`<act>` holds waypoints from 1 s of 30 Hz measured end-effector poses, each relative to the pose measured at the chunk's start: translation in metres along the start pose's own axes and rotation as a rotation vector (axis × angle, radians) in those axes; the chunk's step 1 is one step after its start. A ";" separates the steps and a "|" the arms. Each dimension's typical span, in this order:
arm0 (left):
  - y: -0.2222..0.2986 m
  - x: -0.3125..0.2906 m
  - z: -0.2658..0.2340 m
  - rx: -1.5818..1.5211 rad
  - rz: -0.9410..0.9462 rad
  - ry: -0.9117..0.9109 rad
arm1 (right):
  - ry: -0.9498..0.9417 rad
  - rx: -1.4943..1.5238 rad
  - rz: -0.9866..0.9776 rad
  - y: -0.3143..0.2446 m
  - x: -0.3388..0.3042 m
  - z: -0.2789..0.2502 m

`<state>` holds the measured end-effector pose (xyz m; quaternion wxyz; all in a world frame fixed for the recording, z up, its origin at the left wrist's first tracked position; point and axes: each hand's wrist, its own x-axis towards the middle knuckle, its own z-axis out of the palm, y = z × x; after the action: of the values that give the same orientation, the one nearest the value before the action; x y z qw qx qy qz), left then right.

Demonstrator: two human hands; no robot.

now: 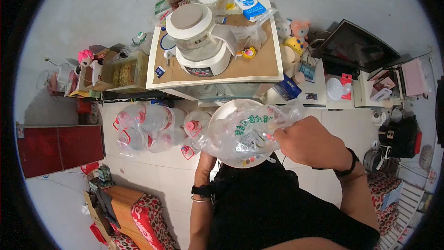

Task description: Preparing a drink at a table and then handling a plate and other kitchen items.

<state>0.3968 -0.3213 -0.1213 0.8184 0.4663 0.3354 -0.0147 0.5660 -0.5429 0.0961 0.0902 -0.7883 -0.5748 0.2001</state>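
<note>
A clear plastic bag [247, 134] with green print spreads in front of me, and small packets show through it. My right hand [310, 143] is closed on the gathered right end of the bag. At the bag's left end is my left hand [206, 160]; its fingers are hidden behind the plastic. Beneath the bag lies a round white surface [230, 107] with coloured dots near its front rim. A slim white handle-like piece [267, 158] sticks out at that rim; the rest of it is hidden.
Large clear bottles [152, 122] with red caps stand on the floor to the left. Ahead is a white cabinet [212, 85] bearing a glass kettle [199, 41] on its base. A television [356, 46] stands at the right, and a wooden table [122, 203] at the lower left.
</note>
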 end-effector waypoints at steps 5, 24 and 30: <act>-0.001 -0.011 -0.005 -0.008 -0.017 -0.039 | -0.072 0.087 0.000 -0.022 0.020 0.020; 0.013 -0.071 -0.044 -0.067 -0.049 0.032 | 0.023 -0.018 0.104 -0.057 0.027 0.039; 0.023 -0.075 -0.048 -0.086 -0.042 0.054 | 0.345 0.025 -0.093 -0.054 0.053 0.077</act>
<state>0.3211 -0.2926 -0.0780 0.8280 0.4237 0.3673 -0.0046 0.5010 -0.4819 0.0354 0.2066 -0.7824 -0.5839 0.0648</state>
